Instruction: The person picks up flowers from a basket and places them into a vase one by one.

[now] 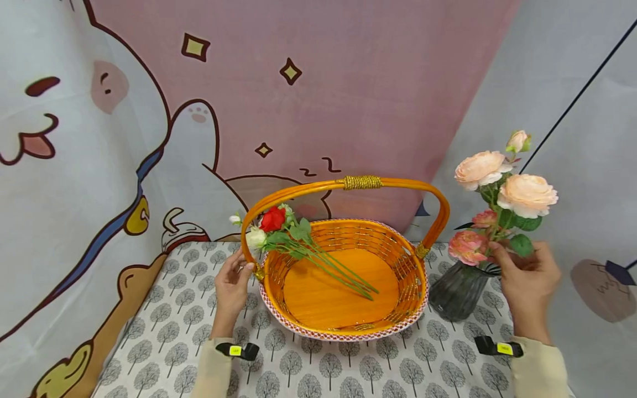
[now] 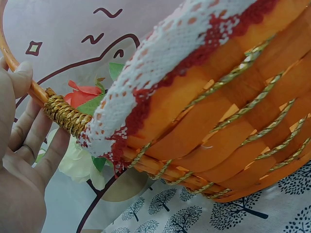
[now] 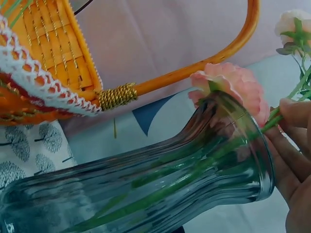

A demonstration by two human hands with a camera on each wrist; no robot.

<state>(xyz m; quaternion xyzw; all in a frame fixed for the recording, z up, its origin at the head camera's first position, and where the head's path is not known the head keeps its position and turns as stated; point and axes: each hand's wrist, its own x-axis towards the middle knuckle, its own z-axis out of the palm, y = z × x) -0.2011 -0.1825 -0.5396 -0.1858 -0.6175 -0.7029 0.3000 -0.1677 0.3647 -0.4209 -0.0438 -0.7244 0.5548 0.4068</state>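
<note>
An orange woven basket (image 1: 318, 298) with a tall arched handle (image 1: 293, 190) stands on the table. My left hand (image 1: 233, 284) holds the handle's left side, thumb and fingers around it just above the gold binding (image 2: 65, 114). Inside the basket lies a bunch with a red rose (image 1: 272, 219) and white flowers (image 1: 256, 238), heads over the left rim. To the right is a ribbed, dark see-through vase (image 1: 454, 293). At its mouth, my right hand (image 1: 531, 279) pinches the green stem (image 3: 273, 120) of an artificial flower. Peach blooms (image 1: 527, 195) and pink blooms (image 1: 468, 247) rise above the vase.
A white cloth with grey trees (image 1: 291, 362) covers the table. Behind it hangs a pink and white cartoon backdrop (image 1: 378, 94), close to the basket's back. The vase stands close beside the basket's right end.
</note>
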